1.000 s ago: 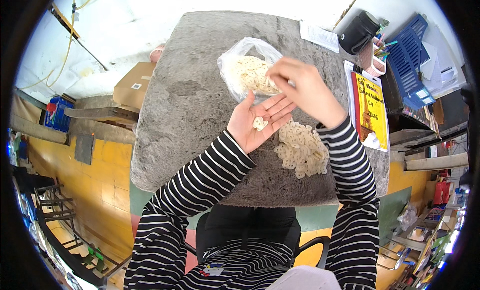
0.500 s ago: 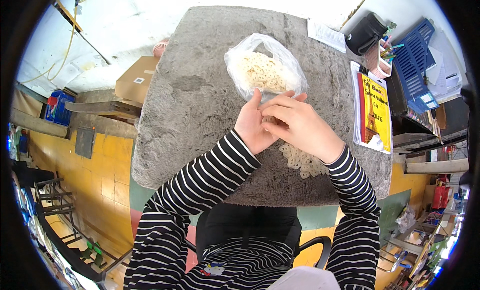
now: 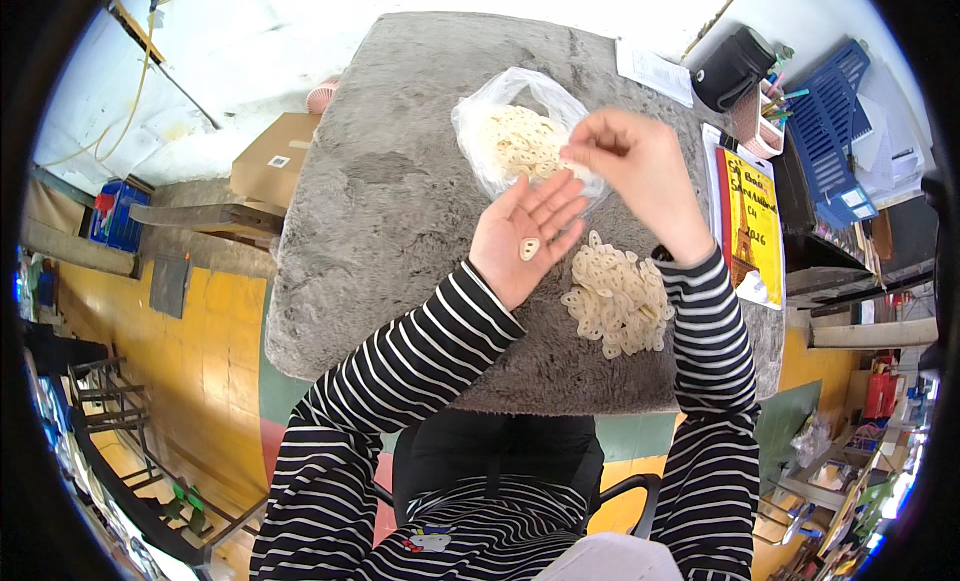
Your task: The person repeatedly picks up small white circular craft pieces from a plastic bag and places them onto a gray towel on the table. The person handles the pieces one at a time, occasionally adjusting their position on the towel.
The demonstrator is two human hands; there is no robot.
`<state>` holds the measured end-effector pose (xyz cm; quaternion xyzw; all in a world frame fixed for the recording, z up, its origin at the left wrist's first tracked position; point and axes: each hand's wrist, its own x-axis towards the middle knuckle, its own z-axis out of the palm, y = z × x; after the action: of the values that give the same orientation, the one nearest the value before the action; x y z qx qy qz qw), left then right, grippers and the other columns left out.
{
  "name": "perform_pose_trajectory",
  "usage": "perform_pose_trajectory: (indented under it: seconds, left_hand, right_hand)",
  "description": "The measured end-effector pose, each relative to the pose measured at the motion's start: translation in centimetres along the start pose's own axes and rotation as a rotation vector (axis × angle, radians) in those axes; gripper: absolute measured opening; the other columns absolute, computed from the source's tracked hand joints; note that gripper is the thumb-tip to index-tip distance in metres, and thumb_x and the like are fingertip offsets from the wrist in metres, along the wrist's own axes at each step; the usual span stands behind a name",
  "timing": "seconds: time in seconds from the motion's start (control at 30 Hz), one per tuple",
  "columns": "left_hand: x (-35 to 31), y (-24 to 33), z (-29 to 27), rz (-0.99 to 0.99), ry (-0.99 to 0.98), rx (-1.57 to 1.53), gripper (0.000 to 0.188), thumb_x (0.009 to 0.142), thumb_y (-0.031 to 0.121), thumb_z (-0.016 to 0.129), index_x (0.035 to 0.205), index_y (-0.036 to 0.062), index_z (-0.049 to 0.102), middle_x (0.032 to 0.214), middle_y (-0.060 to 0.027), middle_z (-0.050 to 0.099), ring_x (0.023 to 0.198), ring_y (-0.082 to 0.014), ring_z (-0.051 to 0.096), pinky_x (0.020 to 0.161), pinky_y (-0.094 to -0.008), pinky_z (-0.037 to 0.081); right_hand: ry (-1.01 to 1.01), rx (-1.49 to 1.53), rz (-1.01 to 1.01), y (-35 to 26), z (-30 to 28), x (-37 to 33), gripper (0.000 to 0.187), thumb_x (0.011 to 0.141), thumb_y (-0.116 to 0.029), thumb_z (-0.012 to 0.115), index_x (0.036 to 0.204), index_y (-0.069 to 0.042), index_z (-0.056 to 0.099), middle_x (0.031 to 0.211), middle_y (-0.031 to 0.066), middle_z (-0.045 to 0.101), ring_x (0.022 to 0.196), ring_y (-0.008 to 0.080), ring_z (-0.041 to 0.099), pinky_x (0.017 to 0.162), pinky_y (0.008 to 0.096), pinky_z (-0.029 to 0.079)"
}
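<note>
My left hand (image 3: pixel 518 239) is palm up with its fingers stretched out. On its palm rests a small flat cream piece (image 3: pixel 529 249) with holes in it. Above and to the right, my right hand (image 3: pixel 632 166) has thumb and forefinger pinched together; what they hold, if anything, is too small to make out. Beyond both hands, a clear plastic bag (image 3: pixel 470 116) lies open, full of similar cream pieces (image 3: pixel 518 141). A loose pile of holed, slightly translucent pieces (image 3: pixel 618 299) spreads on the table beside my right forearm.
Grey plush cloth covers the table (image 3: pixel 370 231). Along its right side are a yellow booklet (image 3: pixel 748 211) in a clear sleeve, a pink pen basket (image 3: pixel 757 121), a black cylindrical case (image 3: pixel 732 69) and paper sheets (image 3: pixel 652 71). A cardboard box (image 3: pixel 272 161) stands off the left edge.
My right hand has lifted off my left palm and moved up and right, its fingers pinched. The piece on my left palm and the whole loose pile now show.
</note>
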<state>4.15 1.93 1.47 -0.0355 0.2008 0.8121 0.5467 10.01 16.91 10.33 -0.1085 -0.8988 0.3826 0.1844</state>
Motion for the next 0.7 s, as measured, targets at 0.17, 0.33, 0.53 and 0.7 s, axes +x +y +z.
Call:
perform_pose_trajectory:
  seconds: [0.17,0.33,0.53,0.7]
  left_hand:
    - [0.2,0.9,-0.9,0.038,0.024,-0.126,0.025,0.104,0.027,0.049,0.104,0.0044,0.062,0.073,0.0,0.052,0.063,-0.0128,0.046,0.059,-0.0258,0.04]
    - [0.4,0.8,-2.4,-0.05,-0.108,-0.177,0.025,0.105,0.023,0.048,0.09,0.006,0.057,0.062,0.0036,0.038,0.049,-0.0084,0.03,0.044,-0.023,0.027]
    - [0.8,-0.1,-2.4,-0.183,-0.13,-0.132,0.025,0.104,0.025,0.049,0.101,0.0031,0.061,0.076,-0.0013,0.052,0.063,-0.011,0.045,0.058,-0.0234,0.04]
    - [0.4,-1.1,-1.1,-0.108,0.078,0.08,0.043,0.107,0.029,0.042,0.131,-0.0055,0.054,0.128,-0.0164,0.06,0.115,-0.0229,0.057,0.1,-0.0319,0.046]
  right_hand:
    - [0.06,-0.074,-0.156,1.0,-1.3,-0.2,0.022,0.087,-0.012,0.072,0.106,-0.001,0.068,0.098,0.0076,0.07,0.078,0.0153,0.062,0.068,0.0292,0.05]
    - [-0.35,-0.345,-0.179,3.4,-1.5,-5.7,0.027,0.086,-0.011,0.071,0.11,-0.001,0.066,0.099,0.0122,0.067,0.084,0.0279,0.066,0.076,0.0369,0.052]
    - [-0.3,-0.28,-0.222,5.6,0.0,-9.9,0.023,0.085,-0.005,0.07,0.107,-0.002,0.067,0.1,0.0133,0.065,0.089,0.0312,0.066,0.078,0.0409,0.052]
    - [-0.298,-0.198,-0.08,5.5,-2.0,-9.3,0.018,0.085,-0.003,0.07,0.103,-0.002,0.068,0.093,0.0133,0.066,0.083,0.0305,0.067,0.074,0.0361,0.051]
